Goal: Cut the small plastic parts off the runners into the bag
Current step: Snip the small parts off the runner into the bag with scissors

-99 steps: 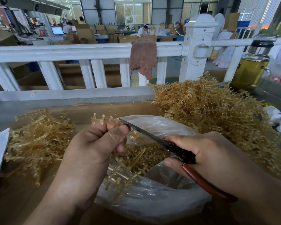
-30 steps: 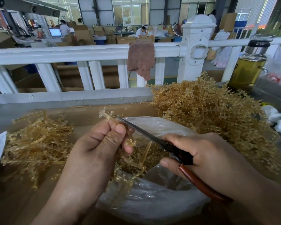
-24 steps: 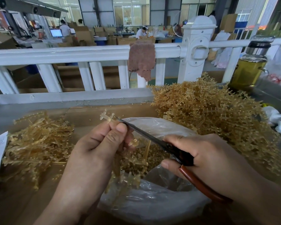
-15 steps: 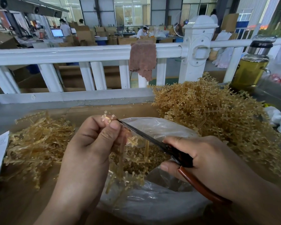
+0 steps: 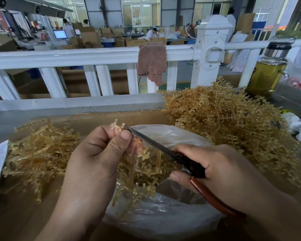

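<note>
The left hand [image 5: 94, 164] pinches an amber, translucent runner [image 5: 132, 164] above the clear, crinkled plastic bag [image 5: 163, 216], its long axis hanging down into the bag's mouth. The right hand [image 5: 221, 173] is closed on brown-handled scissors [image 5: 163, 150], blade tips at the runner's knobby top.

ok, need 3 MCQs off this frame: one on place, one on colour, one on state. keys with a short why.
1. Where is the taller heap of uncut runners?
A. right of the bag
B. inside the bag
C. on the railing

2. What colour is the cloth on the railing?
A. blue
B. brownish pink
C. green

3. What is the right hand doing?
A. resting empty
B. lifting the bottle
C. gripping scissors

Key:
1 A, the heap rises right of the clear bag.
2 B, a brownish-pink cloth hangs over the rail.
3 C, it holds the scissors, tips at the runner in the left hand.
</note>
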`<state>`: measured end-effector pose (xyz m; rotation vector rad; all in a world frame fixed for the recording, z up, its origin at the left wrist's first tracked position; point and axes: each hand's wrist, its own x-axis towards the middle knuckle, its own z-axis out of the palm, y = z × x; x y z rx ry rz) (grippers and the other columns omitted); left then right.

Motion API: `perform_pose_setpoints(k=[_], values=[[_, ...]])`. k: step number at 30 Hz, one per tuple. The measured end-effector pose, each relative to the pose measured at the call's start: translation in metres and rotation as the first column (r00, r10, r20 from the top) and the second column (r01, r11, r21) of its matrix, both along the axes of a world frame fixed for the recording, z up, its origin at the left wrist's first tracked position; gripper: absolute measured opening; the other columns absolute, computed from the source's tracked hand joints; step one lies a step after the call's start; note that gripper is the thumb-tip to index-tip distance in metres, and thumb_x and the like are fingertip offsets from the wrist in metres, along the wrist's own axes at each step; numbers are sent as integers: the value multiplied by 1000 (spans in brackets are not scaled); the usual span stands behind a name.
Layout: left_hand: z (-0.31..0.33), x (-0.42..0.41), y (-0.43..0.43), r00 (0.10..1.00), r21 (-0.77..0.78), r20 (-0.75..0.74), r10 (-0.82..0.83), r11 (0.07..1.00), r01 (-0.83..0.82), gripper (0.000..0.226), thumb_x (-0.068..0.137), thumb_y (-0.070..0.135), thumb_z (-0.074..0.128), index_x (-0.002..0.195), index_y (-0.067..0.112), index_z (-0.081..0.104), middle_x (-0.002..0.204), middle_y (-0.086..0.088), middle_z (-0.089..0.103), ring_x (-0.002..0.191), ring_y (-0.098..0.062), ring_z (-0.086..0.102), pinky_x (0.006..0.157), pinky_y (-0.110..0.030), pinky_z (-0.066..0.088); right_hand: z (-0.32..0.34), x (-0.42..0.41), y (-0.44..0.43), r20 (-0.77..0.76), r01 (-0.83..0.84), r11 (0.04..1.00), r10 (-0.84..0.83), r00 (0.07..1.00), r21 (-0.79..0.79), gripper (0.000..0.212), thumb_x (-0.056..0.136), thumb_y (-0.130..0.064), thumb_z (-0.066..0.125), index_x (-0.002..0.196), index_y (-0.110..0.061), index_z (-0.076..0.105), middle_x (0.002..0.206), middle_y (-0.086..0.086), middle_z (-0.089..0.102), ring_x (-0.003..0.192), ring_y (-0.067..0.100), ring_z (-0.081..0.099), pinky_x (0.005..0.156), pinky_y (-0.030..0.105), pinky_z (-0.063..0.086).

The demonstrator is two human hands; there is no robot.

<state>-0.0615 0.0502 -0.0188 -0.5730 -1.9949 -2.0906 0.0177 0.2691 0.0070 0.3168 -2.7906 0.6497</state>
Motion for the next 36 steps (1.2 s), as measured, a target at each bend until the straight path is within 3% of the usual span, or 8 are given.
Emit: perform_pose_setpoints(k=[10,16,20,29,33,36], values=[[1,0,2,1000,8,-4,8,1000,-8,29,78,54,71,79,25,72,85,-5,78,84,-26,76,88,-48,52,1,-1,1,-24,7,1000,-7,1000,-4,46,81,-68,45,112,-38,61,67,-15,59,66,3,60,55,20,45],[-1,-1,1,1000,4,-1,13,1000,-13,31,80,55,71,81,24,70,88,-8,78,87,-29,75,93,-53,51,3,0,-1,-33,-10,1000,9,999,-14,52,81,-67,45,113,-31,65,70,-15,63,67,3,61,58,23,47],[0,1,3,999,25,6,33,999,-33,27,79,54,72,78,28,69,88,-7,78,88,-32,76,93,-53,52,3,0,-1,-66,-16,1000,15,998,-16,50,82,-63,48,111,-27,68,66,-17,62,64,0,61,55,18,47],[2,2,3,997,57,71,13,998,-17,28,86,37,79,84,14,65,89,-14,77,89,-36,74,93,-51,54,3,1,-2,-72,-9,1000,8,997,-6,50,83,-63,48,108,-27,71,61,-16,59,58,2,60,49,18,45],[3,1,4,996,95,86,-21,995,13,12,83,33,71,81,21,68,89,-17,75,88,-39,72,92,-53,53,1,1,-2,-22,13,999,-14,1000,-43,54,79,-70,46,110,-30,65,68,-12,63,63,4,61,54,26,48],[0,2,2,998,40,60,3,999,-5,20,87,42,66,83,22,68,92,-15,76,93,-40,72,93,-58,52,-1,0,-1,6,2,1000,-2,1000,-28,51,79,-74,45,113,-39,60,73,-13,63,68,2,61,61,24,49]])
